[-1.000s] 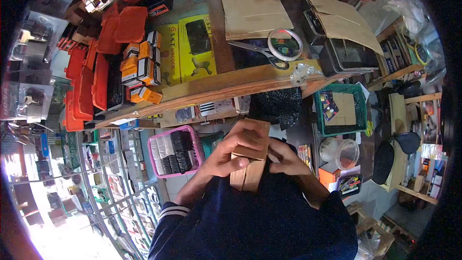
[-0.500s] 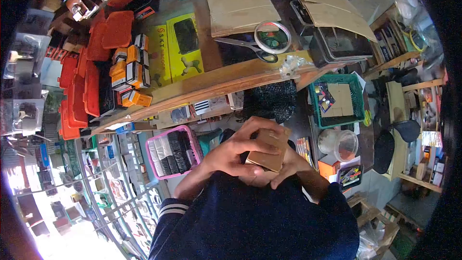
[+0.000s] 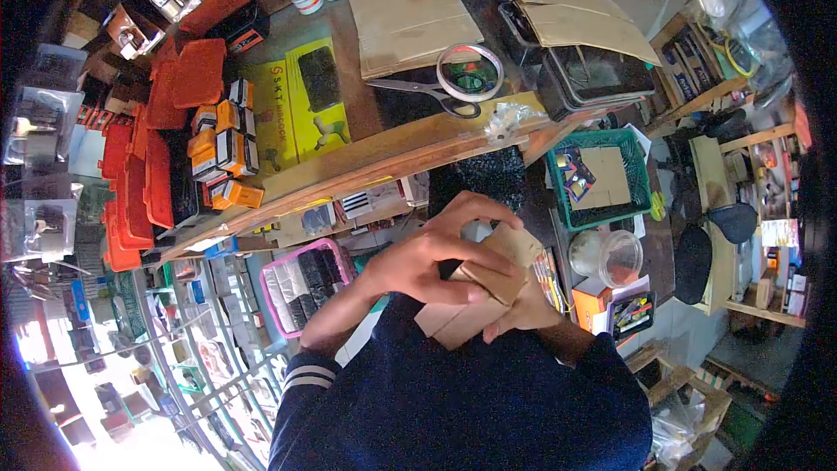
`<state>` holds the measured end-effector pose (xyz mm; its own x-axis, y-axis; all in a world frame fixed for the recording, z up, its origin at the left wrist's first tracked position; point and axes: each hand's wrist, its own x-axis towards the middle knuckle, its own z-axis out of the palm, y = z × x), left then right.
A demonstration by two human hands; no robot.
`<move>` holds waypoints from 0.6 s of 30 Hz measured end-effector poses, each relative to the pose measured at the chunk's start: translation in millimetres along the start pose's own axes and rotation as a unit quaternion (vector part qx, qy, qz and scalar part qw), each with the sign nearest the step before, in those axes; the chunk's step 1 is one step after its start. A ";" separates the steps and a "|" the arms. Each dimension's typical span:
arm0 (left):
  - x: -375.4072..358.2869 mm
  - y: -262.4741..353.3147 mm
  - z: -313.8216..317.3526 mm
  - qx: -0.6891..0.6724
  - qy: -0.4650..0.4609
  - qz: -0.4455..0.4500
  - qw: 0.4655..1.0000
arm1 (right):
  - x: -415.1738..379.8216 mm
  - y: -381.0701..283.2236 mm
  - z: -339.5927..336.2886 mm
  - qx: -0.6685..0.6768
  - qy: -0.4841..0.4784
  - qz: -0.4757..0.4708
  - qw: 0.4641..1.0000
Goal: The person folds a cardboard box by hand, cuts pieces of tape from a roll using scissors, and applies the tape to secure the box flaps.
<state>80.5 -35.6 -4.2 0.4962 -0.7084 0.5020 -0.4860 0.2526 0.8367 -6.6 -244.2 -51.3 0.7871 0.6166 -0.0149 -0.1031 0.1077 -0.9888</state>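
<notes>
While curled — both hands grip cardboard box [image 3: 488, 283]

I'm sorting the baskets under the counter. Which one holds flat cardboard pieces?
The green basket, right of the hands; cardboard squares lie inside. The pink basket on the left holds dark and white packets instead.

I see little free room on the desk [image 3: 384, 153]: orange boxes [image 3: 218, 144] crowd its left end, scissors [image 3: 427, 89] and a tape roll [image 3: 471, 72] sit near the front edge, flat cardboard [image 3: 410, 17] fills the back.
</notes>
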 end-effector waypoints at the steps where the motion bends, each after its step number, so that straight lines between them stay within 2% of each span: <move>1: 1.9 -1.8 -1.1 0.001 -0.005 0.002 1.000 | 0.6 -3.5 1.4 0.065 0.002 0.027 0.998; 5: 8.7 -11.7 -7.6 0.002 -0.035 0.002 0.999 | 7.0 -12.9 -5.3 0.000 0.014 0.009 1.000; 8: 8.9 -11.4 -9.0 -0.024 -0.053 0.002 0.998 | 11.4 -17.4 -5.7 -0.055 0.012 -0.047 0.997; 10: 7.7 2.0 -6.0 0.018 0.050 -0.052 0.997 | 11.6 -21.4 0.3 0.057 0.104 -0.044 0.992; 11: 5.8 10.1 -1.4 0.019 0.049 -0.049 0.997 | 15.7 -23.7 -0.9 0.055 0.104 -0.046 0.992; 13: -1.0 25.2 12.2 0.224 0.246 -0.104 0.937 | 25.1 -29.3 -2.4 -0.058 0.183 -0.114 0.975; 14: -4.3 25.8 20.9 0.281 0.274 -0.078 0.917 | 26.7 -32.5 14.5 0.015 0.318 -0.128 0.939; 15: -5.8 32.1 27.1 0.309 0.254 -0.075 0.914 | 28.4 -30.6 10.1 0.014 0.321 -0.130 0.938; 17: -2.4 40.1 33.5 0.311 0.199 -0.068 0.927 | 33.4 -24.7 -1.8 -0.120 0.272 -0.214 0.930; 18: -3.6 37.9 37.5 0.342 0.180 -0.071 0.920 | 37.7 -30.6 8.6 -0.061 0.333 -0.193 0.921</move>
<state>33.3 -48.2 17.4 0.7364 -0.4068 0.5406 -0.6749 -0.3867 0.6284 21.0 -217.5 -20.4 0.9536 -0.0685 0.2933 0.2992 0.1057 -0.9483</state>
